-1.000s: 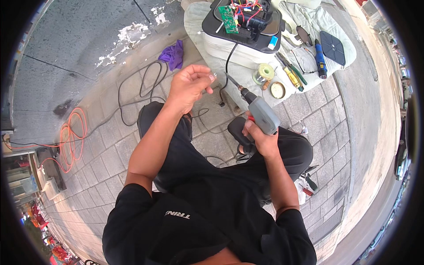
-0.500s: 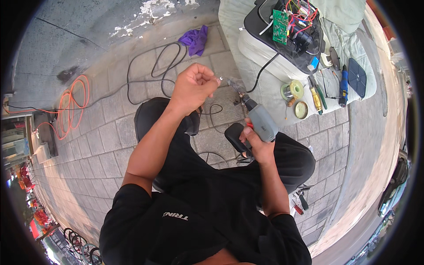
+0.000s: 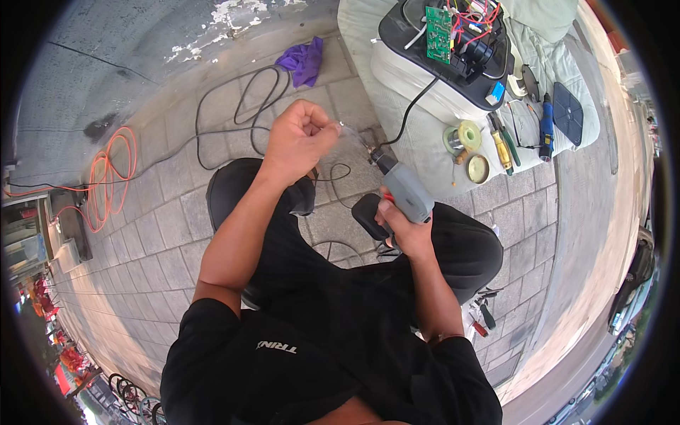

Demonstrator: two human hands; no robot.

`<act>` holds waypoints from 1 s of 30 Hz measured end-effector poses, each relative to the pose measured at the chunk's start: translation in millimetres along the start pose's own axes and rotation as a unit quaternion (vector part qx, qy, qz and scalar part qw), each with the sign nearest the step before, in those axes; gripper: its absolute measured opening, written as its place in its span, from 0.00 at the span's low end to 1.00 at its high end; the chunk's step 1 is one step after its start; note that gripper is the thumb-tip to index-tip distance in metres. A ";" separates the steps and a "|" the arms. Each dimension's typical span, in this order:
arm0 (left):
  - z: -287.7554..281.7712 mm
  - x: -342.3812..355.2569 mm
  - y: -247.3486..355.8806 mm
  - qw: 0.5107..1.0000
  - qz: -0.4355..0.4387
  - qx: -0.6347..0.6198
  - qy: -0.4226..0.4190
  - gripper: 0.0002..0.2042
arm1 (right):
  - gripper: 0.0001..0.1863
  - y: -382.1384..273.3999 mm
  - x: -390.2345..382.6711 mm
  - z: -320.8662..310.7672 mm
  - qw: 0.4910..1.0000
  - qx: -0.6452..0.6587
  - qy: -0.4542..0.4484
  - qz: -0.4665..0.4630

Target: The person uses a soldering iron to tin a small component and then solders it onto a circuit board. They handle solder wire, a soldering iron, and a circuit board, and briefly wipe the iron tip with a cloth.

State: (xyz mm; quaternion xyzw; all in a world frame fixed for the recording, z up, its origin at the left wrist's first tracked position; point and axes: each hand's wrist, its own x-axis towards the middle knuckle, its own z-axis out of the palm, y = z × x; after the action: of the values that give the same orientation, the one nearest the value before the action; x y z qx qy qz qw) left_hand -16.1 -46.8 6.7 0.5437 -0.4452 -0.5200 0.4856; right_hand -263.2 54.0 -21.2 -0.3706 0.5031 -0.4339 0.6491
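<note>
Since the frame a second back the view has swung, so the opened appliance (image 3: 453,53) now sits higher and further right, and the left hand (image 3: 297,138) has come closer to the tip of the tool. The right hand (image 3: 404,227) is wrapped tight round the grip of a grey glue gun (image 3: 404,188), nozzle pointing up and left. The left hand is curled narrow, fingers pinched on something small and clear at the nozzle; what it is cannot be told.

As a judgement, the work is midway: the appliance lies open with its green board (image 3: 438,34) and red wires (image 3: 478,15) bared, and nothing is closed up. The piece in the left hand is held well apart from the appliance, in the air over the paving.

Room is fair. The hands meet above the knees, clear of the cloth-covered desk (image 3: 432,152), whose near edge lies just right of the nozzle. The gun's black cord (image 3: 407,117) runs up over that edge to the appliance and could snag. A solder reel (image 3: 467,134), a round tin (image 3: 478,168), a yellow screwdriver (image 3: 501,145) and a blue tool (image 3: 546,124) crowd the cloth. Left of the hands, open paving holds black cable loops (image 3: 241,106), a purple rag (image 3: 306,60) and an orange cord (image 3: 106,177).
</note>
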 end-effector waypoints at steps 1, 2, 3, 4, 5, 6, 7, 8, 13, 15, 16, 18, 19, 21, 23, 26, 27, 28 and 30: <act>0.2 -0.7 1.2 1.000 -0.014 -0.003 0.003 0.10 | 0.18 -0.6 -0.1 -0.3 1.000 -0.001 0.000 0.003; 1.1 -2.2 5.6 1.000 -0.028 -0.005 0.004 0.10 | 0.18 -1.0 -0.1 -0.5 1.000 -0.001 0.001 0.006; 2.1 -3.4 8.5 0.999 -0.042 -0.007 0.006 0.10 | 0.17 -1.8 -0.5 -0.7 1.000 -0.005 0.000 0.004; 3.2 -3.5 8.2 0.999 -0.041 -0.012 0.005 0.11 | 0.17 -2.8 -1.1 -1.1 1.000 -0.008 -0.001 0.002; 3.8 -3.5 7.1 0.999 -0.040 -0.017 0.004 0.11 | 0.17 -3.2 -1.6 -1.1 1.000 -0.012 -0.002 0.000; 4.6 -3.4 7.0 0.999 -0.039 -0.022 0.003 0.11 | 0.17 -1.8 -1.6 -1.5 1.000 -0.009 0.001 0.001; 5.4 -3.6 8.4 0.999 -0.043 -0.023 0.001 0.11 | 0.17 0.6 -1.3 -2.1 1.000 -0.007 0.003 0.001; 5.8 -4.1 9.5 0.999 -0.046 -0.023 0.000 0.11 | 0.17 2.3 -1.3 -2.7 1.000 -0.005 0.005 0.001; 7.5 -1.3 1.3 0.999 -0.013 -0.050 -0.007 0.13 | 0.17 -0.1 -2.9 -3.3 1.000 -0.021 0.009 0.002; 7.0 -0.7 -0.4 0.998 -0.003 -0.054 -0.010 0.13 | 0.17 -1.3 -3.2 -3.2 1.000 -0.025 0.010 0.002; 7.8 -0.9 0.6 0.999 -0.006 -0.051 -0.008 0.13 | 0.18 -1.8 -3.2 -3.5 1.000 -0.026 0.008 0.006; 9.0 -2.0 3.4 0.999 -0.012 -0.047 -0.003 0.13 | 0.18 -0.7 -2.7 -4.4 1.000 -0.027 0.010 0.009; 7.7 -2.3 4.9 0.998 -0.023 -0.060 -0.005 0.13 | 0.18 2.1 -1.9 -5.4 1.000 -0.025 0.013 0.009; 4.8 -0.4 5.4 0.995 -0.050 -0.089 -0.012 0.13 | 0.19 2.3 -1.4 -7.2 1.000 -0.018 0.015 0.010; 6.0 0.6 5.0 0.994 -0.048 -0.094 -0.013 0.14 | 0.19 -1.4 -2.9 -7.7 1.000 -0.009 0.008 0.007; 6.2 -0.4 6.7 0.994 -0.050 -0.097 -0.015 0.14 | 0.19 5.7 -2.7 -7.4 0.999 -0.033 -0.006 -0.002; 6.0 -0.8 7.4 0.994 -0.053 -0.096 -0.017 0.14 | 0.19 5.4 -2.9 -6.8 1.000 -0.028 -0.009 0.003; 5.8 -1.2 7.4 0.994 -0.051 -0.097 -0.016 0.14 | 0.19 4.0 -3.1 -6.0 1.000 -0.024 -0.010 0.008; 6.0 -1.6 7.5 0.994 -0.047 -0.100 -0.015 0.14 | 0.17 1.3 -3.5 -4.1 1.000 -0.017 -0.008 0.007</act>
State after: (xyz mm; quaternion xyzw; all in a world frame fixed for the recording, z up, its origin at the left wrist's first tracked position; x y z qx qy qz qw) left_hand -22.1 -46.6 14.4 0.5053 -0.3722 -0.5918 0.5059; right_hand -267.4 57.6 -22.1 -0.3815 0.5079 -0.4173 0.6499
